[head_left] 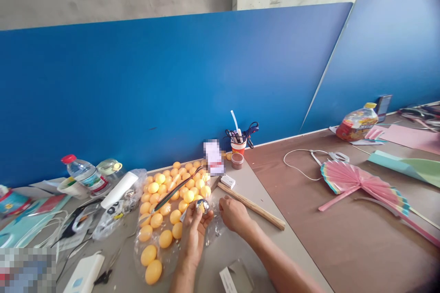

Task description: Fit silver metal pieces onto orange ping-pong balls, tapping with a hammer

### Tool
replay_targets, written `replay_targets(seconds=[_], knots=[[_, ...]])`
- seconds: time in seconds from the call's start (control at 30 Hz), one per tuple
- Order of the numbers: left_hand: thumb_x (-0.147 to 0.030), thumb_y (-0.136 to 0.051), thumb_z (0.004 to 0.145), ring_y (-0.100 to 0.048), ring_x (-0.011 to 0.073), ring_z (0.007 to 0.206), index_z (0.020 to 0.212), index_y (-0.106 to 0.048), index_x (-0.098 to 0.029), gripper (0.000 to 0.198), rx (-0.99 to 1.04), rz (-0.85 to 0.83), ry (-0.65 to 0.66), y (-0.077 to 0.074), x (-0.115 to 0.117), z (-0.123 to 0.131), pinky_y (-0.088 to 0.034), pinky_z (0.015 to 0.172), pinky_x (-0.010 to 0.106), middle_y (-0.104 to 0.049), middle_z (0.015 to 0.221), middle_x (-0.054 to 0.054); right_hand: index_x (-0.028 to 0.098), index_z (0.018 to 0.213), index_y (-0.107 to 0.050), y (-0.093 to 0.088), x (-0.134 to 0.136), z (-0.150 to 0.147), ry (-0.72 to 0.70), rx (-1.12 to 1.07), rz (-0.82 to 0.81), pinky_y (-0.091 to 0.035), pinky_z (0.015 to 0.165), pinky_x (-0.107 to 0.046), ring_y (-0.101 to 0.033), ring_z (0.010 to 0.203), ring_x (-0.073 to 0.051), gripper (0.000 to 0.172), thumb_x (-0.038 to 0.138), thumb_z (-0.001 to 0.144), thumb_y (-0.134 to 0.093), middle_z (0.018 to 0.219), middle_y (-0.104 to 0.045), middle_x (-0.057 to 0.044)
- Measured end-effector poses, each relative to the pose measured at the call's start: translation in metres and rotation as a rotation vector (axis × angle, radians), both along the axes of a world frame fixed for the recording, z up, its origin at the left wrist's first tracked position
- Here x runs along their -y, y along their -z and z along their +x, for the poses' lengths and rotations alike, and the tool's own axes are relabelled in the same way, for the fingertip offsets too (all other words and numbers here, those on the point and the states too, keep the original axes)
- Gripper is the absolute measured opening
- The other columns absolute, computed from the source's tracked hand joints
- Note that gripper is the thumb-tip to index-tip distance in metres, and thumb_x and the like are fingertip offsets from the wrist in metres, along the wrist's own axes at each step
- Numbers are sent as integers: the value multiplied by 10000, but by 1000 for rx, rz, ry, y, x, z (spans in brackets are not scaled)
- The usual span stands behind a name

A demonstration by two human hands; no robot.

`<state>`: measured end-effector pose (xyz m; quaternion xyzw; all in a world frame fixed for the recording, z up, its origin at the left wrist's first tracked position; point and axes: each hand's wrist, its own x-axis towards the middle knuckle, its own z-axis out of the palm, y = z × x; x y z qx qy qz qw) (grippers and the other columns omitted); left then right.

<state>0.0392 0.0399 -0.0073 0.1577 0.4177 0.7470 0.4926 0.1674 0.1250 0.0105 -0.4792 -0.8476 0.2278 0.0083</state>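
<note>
Silver foil-like ball (202,206) was gripped in the left hand's (192,236) fingers, near orange balls (149,255) on the worktop (251,177); the right hand's (235,215) fingers were curled, their grip unclear.

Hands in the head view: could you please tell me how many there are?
2: the left hand holds a shiny silvery ball beside the orange balls; the right hand is near the wooden stick.

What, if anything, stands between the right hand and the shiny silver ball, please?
Nothing visible does: a gap separates the right hand from the shiny silver ball in the left hand. Crumpled clear plastic shows between the hands but appears to lie lower.
</note>
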Motion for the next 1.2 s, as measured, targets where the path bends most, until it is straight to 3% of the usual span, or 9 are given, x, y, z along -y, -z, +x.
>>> replay_targets(seconds=[0.13, 0.3, 0.43, 0.53, 0.7, 0.87, 1.2], knots=[[-327, -871, 680, -698, 164, 744, 966, -645, -185, 391, 4, -1, 3, 0, 0, 1, -583, 714, 302, -691, 881, 5, 129, 1086, -666, 2, -1, -1, 53, -20, 3, -473, 740, -299, -697, 984, -279, 283, 102, 843, -524, 1112, -707, -163], [-337, -888, 650, -700, 170, 728, 958, -645, -185, 420, 13, -17, 4, -1, 0, 1, -580, 702, 304, -694, 864, 7, 151, 931, -713, 6, -4, 0, 52, -87, -19, -452, 713, -292, -696, 931, -265, 217, 94, 813, -540, 1026, -738, -140], [-335, -869, 676, -683, 157, 749, 957, -647, -189, 387, -1, -13, 4, 0, -1, -1, -580, 732, 308, -692, 880, 8, 148, 823, -702, 4, -9, 2, 130, -274, -79, -422, 671, -273, -675, 813, -220, 164, 97, 773, -554, 866, -743, -106], [-326, -857, 691, -673, 165, 790, 950, -650, -191, 358, -16, -5, 17, 1, -1, -1, -580, 764, 326, -688, 889, 13, 159, 732, -651, -1, -11, 1, 183, -510, -222, -406, 612, -253, -618, 663, -165, 103, 96, 724, -570, 714, -686, -45], [-335, -859, 689, -675, 171, 812, 960, -655, -184, 371, -49, -9, 30, -2, 0, 0, -574, 794, 339, -699, 937, 33, 191, 694, -567, -5, -9, -2, 209, -879, -599, -345, 501, -239, -464, 447, -109, 53, 140, 681, -569, 484, -527, 48], [-329, -867, 679, -684, 186, 903, 1007, -648, -199, 416, -92, 10, 48, -1, 0, 1, -558, 840, 336, -706, 1020, 53, 177, 679, -575, -8, -4, -2, 124, -1141, -788, -306, 502, -230, -452, 452, -83, 67, 212, 634, -610, 511, -544, 47], [-372, -870, 659, -669, 217, 964, 1080, -658, -211, 499, -223, 21, 69, 4, -1, 1, -540, 901, 380, -697, 1077, 77, 175, 687, -600, -17, 0, 0, 126, -1173, -814, -278, 546, -238, -389, 513, -78, 105, 245, 626, -650, 533, -501, 58]])
